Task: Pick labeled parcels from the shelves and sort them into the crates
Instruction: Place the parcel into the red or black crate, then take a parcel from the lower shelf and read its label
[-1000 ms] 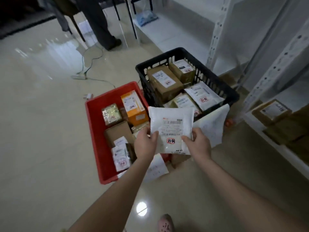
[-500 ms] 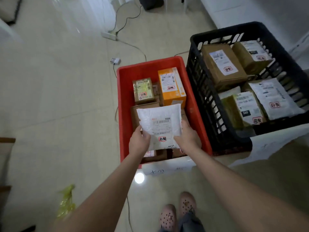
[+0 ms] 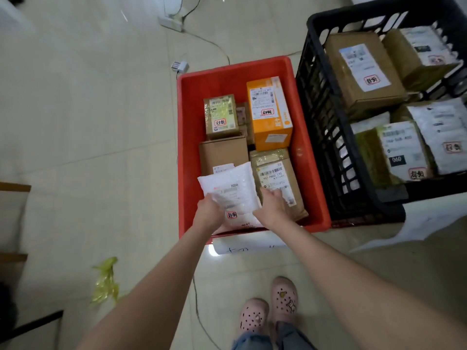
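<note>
White bubble-wrap, a soft padded mailer with a printed label (image 3: 231, 198), sits low in the near end of the red plastic crate (image 3: 188, 137) at the frame's centre, tilted over a plain brown carton (image 3: 222, 152). The left hand (image 3: 208, 214) grips its lower left edge; the right hand (image 3: 271, 207) rests beside its right edge with fingers loosely spread, and I cannot tell whether it grips. I count five parcels in this crate including the mailer: the brown carton, a small green-taped box (image 3: 221, 114), an orange box (image 3: 271, 112), and a tan kraft bag (image 3: 278, 178). Touching it on the right, the black slatted crate (image 3: 326, 117) holds at least four labelled parcels. A white power strip (image 3: 171, 21) with its cable lies at the top, crumpled yellow plastic (image 3: 106, 281) at lower left, and two pink clogs (image 3: 267, 309) at the bottom.
</note>
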The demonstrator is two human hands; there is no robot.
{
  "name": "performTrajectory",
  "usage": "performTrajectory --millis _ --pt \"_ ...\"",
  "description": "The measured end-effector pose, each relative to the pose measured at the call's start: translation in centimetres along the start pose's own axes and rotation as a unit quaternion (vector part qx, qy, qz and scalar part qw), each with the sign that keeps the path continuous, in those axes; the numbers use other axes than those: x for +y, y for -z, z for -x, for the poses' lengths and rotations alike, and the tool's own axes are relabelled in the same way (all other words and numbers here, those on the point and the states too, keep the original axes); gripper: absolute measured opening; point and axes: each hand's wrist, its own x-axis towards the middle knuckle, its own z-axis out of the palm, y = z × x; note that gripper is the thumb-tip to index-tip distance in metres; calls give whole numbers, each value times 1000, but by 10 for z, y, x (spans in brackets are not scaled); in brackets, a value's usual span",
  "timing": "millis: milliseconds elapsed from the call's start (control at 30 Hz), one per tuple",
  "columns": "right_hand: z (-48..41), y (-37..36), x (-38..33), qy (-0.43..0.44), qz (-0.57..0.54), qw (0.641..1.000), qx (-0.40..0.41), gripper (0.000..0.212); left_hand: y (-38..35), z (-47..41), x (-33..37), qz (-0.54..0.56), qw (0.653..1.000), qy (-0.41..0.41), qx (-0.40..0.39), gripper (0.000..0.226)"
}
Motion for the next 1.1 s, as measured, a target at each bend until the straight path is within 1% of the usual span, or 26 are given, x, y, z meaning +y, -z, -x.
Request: performTrajectory --millis 33,133,167,300,433,567,667,767,933,1033,1100 --pt "5 4 3 5 2 1000 16 63 0 5 3 -20 1000 -25 3 40" --pt "22 17 9 19 12 998 57 64 1 22 14 -71 994 -81 17 63" --pt "30 21 12 21 8 997 69 65 1 28 20 -97 990 -103 23 67" --pt "67 34 30 23 -20 992 122 64 -10 57 47 -188 960 -208 25 71" --pt "113 38 62 -16 -56 985 160 56 -30 96 69 -260 916 -306 11 73" --pt "157 40 112 -83 -86 975 187 52 -65 139 88 -307 877 -369 -23 76" --pt "194 43 159 -139 -103 965 197 50 -100 168 111 -344 841 -415 -55 72" --pt "233 38 209 -200 -125 948 212 48 -139 203 137 -370 806 -454 -81 72" --pt "306 19 299 -278 -179 911 247 50 -210 278 172 -408 731 -537 -104 74" --pt "348 6 352 -310 -207 889 267 48 -254 329 190 -423 691 -574 -118 72" --pt "375 -2 387 -319 -228 875 285 48 -288 365 202 -438 663 -597 -113 72"
